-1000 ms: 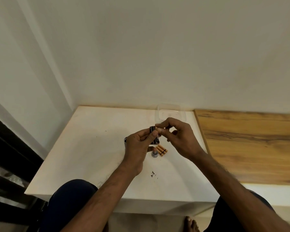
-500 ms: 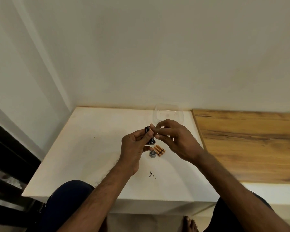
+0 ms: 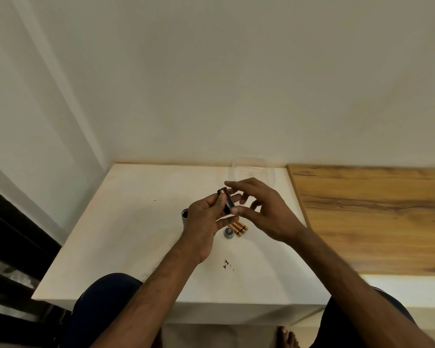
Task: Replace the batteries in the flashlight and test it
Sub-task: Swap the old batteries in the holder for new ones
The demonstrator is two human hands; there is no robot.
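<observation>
My left hand [image 3: 206,217] grips a black battery holder [image 3: 227,200] upright above the white table [image 3: 126,237], with a battery's copper end showing at its top. My right hand [image 3: 264,212] is beside it with fingers spread; its thumb touches the holder's lower end and its index finger reaches past the top. The dark flashlight body [image 3: 185,214] stands on the table, partly hidden behind my left hand. The round grey end cap [image 3: 228,232] and several loose copper-and-black batteries [image 3: 239,227] lie on the table just below my hands.
A clear plastic container [image 3: 251,169] sits at the table's far edge by the wall. A wooden surface [image 3: 372,217] adjoins the table on the right. Small dark specks [image 3: 227,264] lie nearer me. My knees and a foot show below the table's front edge.
My right hand has let go of its pinch at the holder's top and spread its fingers. The left hand still holds the holder, now tilted slightly.
</observation>
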